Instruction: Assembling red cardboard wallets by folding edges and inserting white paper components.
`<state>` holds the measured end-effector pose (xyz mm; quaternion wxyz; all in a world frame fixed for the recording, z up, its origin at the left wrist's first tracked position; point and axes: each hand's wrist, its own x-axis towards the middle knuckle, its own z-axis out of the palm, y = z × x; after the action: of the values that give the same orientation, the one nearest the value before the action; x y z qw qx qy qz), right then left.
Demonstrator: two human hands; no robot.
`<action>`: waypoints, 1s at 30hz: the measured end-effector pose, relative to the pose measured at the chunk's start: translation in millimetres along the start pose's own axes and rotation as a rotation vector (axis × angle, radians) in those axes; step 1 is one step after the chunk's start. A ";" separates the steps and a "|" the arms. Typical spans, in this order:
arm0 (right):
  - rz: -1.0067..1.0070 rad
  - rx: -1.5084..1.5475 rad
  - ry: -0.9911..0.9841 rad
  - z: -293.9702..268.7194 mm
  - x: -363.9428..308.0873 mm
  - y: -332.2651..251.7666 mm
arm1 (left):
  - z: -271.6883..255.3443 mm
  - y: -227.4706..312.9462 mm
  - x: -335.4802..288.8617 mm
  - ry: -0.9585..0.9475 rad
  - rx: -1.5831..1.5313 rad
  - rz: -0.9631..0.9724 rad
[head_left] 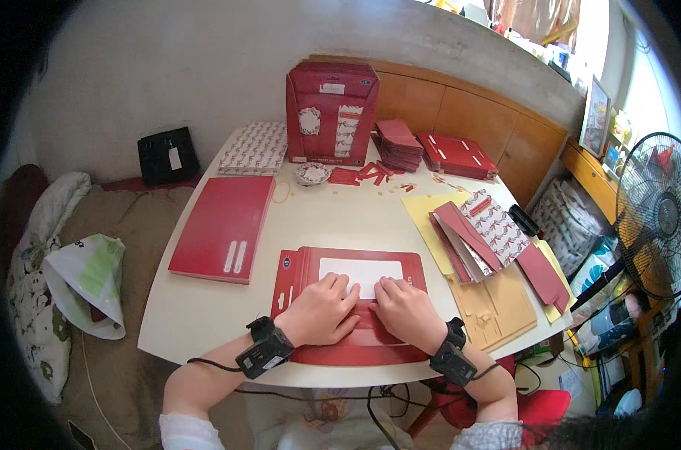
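A red cardboard sleeve [404, 264] lies flat near the table's front edge, with a white panel [364, 271] on its upper half and a slotted hanging tab on its left side. Across its middle rests my left hand [322, 309], fingers bent and closed against the card at the lower edge of the white panel. My right hand [405, 309] mirrors it on the other side, its fingers curled down on the same edge. Both sets of fingertips are partly hidden, so the exact grip on the card is unclear. A wide red strip of the sleeve shows below my hands.
At the left lies a stack of red sheets [224, 229]; patterned sheets [254, 148] lie behind it. A tall red display box [331, 112] stands at the back beside red card stacks [460, 154]. Patterned cards [498, 229] and yellow paper [423, 214] lie right. A fan [663, 214] stands beyond.
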<state>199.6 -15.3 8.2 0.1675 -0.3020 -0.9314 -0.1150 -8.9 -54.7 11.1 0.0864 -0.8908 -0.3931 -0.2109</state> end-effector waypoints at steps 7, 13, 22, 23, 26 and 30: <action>0.009 0.197 -0.034 -9.7 3.1 7.0 | -3.5 -3.6 0.9 -0.044 -0.034 -0.021; 0.004 0.326 -0.060 -21.1 0.4 23.0 | 1.0 -4.0 -2.8 0.001 -0.021 -0.013; 0.043 0.298 -0.168 -25.4 0.3 28.8 | -3.7 -3.7 -1.8 -0.010 0.078 -0.063; 0.047 0.283 -0.192 -25.6 1.0 27.7 | -5.5 -4.9 -1.5 -0.016 0.064 -0.062; -0.003 0.271 -0.090 -27.3 2.3 27.4 | -7.3 -5.0 -0.1 -0.055 0.067 -0.077; -0.007 0.193 -0.007 -21.9 5.8 27.7 | -2.7 -10.6 -1.7 0.066 0.089 -0.032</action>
<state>217.2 2.7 33.6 0.1921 -0.2817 -0.9398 -0.0242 -18.6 -49.5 12.6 0.1355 -0.8722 -0.4134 -0.2236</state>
